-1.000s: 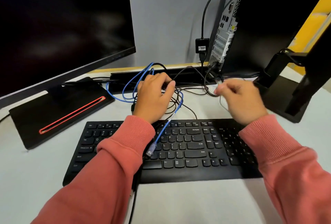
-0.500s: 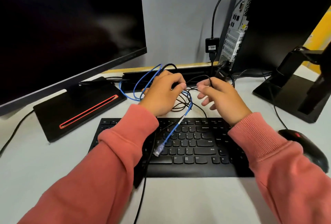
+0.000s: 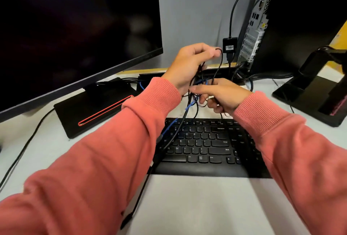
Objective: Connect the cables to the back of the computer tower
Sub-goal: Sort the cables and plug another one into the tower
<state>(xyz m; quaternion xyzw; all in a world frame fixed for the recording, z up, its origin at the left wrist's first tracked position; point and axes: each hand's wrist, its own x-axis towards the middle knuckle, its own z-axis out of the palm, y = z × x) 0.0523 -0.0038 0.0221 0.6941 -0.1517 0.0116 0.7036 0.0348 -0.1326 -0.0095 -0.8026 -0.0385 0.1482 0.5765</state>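
Grey surface (image 3: 187, 206) carries a keyboard (image 3: 206, 146). Above it, the left hand (image 3: 189, 65) lifts tangled cables (image 3: 195, 92), its grip curled around them; the right hand (image 3: 221, 95) pinches one strand. Computer tower (image 3: 262, 20) stands behind, at the right.

You're at an office cubicle desk: a grey partition panel (image 3: 195, 18) with yellow trim stands beyond your fingers, a large monitor (image 3: 75, 28) left of them, a black keyboard (image 3: 206, 146) below them.
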